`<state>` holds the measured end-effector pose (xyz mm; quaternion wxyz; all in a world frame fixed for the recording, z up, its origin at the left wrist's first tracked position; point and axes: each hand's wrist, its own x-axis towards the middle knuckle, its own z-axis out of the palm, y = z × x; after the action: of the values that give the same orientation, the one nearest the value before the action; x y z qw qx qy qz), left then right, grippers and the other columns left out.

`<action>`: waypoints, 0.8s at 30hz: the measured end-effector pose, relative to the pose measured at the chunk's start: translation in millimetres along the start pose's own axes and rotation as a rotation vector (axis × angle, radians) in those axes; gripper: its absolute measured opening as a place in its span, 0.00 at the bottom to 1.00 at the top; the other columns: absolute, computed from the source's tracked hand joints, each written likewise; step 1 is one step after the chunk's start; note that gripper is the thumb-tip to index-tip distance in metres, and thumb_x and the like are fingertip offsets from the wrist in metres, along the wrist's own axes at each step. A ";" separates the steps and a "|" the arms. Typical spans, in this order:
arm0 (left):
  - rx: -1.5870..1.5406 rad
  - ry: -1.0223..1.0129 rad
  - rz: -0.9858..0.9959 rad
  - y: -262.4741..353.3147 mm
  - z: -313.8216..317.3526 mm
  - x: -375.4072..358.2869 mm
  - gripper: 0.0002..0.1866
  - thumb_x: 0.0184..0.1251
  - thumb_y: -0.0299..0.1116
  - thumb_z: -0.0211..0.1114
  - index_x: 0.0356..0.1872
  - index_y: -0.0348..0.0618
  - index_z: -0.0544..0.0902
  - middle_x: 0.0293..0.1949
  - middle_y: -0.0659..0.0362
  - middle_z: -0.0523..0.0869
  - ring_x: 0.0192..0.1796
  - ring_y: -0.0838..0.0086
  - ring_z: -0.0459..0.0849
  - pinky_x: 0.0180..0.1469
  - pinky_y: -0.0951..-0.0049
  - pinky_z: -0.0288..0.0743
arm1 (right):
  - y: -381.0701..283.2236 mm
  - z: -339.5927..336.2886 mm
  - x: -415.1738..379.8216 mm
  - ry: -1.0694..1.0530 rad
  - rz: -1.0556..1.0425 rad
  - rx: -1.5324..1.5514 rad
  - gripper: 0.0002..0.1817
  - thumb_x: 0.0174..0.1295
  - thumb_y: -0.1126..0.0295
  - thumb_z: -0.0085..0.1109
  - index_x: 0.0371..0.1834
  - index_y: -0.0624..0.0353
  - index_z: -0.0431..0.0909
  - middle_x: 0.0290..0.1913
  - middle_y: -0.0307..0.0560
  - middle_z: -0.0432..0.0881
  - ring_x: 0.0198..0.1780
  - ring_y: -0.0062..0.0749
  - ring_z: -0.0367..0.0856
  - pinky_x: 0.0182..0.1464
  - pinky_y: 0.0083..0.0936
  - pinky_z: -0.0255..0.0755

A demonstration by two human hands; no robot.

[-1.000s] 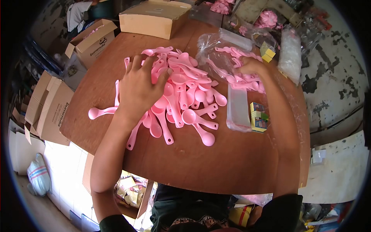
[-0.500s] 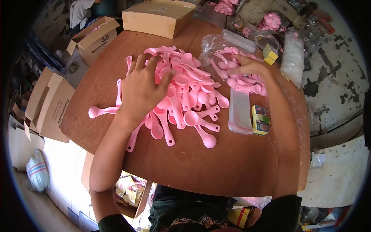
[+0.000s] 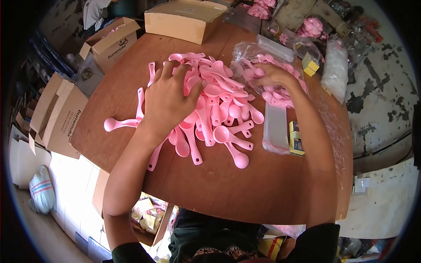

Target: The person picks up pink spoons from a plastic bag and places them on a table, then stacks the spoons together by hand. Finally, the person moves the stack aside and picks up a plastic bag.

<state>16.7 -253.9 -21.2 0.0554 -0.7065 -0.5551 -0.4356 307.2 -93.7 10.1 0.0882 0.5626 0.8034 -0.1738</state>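
Note:
Pink plastic spoons (image 3: 204, 127) lie in a loose heap on the brown wooden table (image 3: 219, 188). Over the heap's left part rests my left hand (image 3: 169, 96), palm down, with thumb and fingers apart. On the right, my right hand (image 3: 269, 75) reaches into a second group of pink spoons (image 3: 278, 94) beside a clear plastic bag (image 3: 244, 55). Its fingertips are partly hidden among bag and spoons, so any hold on one is unclear. Flat clear bags (image 3: 275, 129) and a small yellow-and-blue box (image 3: 296, 138) lie below that hand.
A cardboard box (image 3: 184, 22) stands at the table's back edge. Open cartons (image 3: 112, 48) sit on the left. A clear plastic roll (image 3: 335, 65) and yellow blocks (image 3: 310, 65) are at the right. Another open box (image 3: 162, 223) with small packets is below the front edge.
The whole view has shifted slightly. My right hand has moved a little left relative to its spoons, toward the clear bag. My left hand stays over the heap.

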 end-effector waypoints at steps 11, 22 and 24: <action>0.013 -0.046 -0.041 -2.5 -0.6 -2.1 0.24 0.61 0.45 0.67 0.52 0.41 0.79 0.52 0.50 0.79 0.52 0.54 0.80 0.45 0.57 0.79 | -13.5 20.8 -1.3 0.322 0.023 -0.202 0.29 0.43 0.55 0.71 0.51 0.53 0.80 0.47 0.56 0.84 0.50 0.47 0.82 0.53 0.37 0.74; 0.021 -0.047 -0.031 -1.9 -5.0 -2.5 0.24 0.59 0.44 0.69 0.52 0.39 0.80 0.50 0.50 0.80 0.52 0.52 0.81 0.45 0.57 0.79 | 22.4 14.9 -18.2 0.652 -0.080 -0.068 0.14 0.46 0.72 0.67 0.38 0.58 0.80 0.36 0.52 0.85 0.39 0.47 0.85 0.42 0.38 0.76; 0.017 -0.043 -0.032 -1.5 -5.5 -2.4 0.24 0.59 0.44 0.69 0.52 0.40 0.80 0.50 0.50 0.80 0.52 0.52 0.81 0.46 0.57 0.79 | 39.3 4.1 -19.9 0.628 -0.111 0.190 0.13 0.46 0.73 0.67 0.37 0.59 0.80 0.33 0.47 0.84 0.37 0.40 0.84 0.40 0.34 0.76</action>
<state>12.4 -258.2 -20.1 0.0427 -0.7060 -0.5713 -0.4164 350.7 -100.6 5.9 -0.2264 0.5500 0.8008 -0.0705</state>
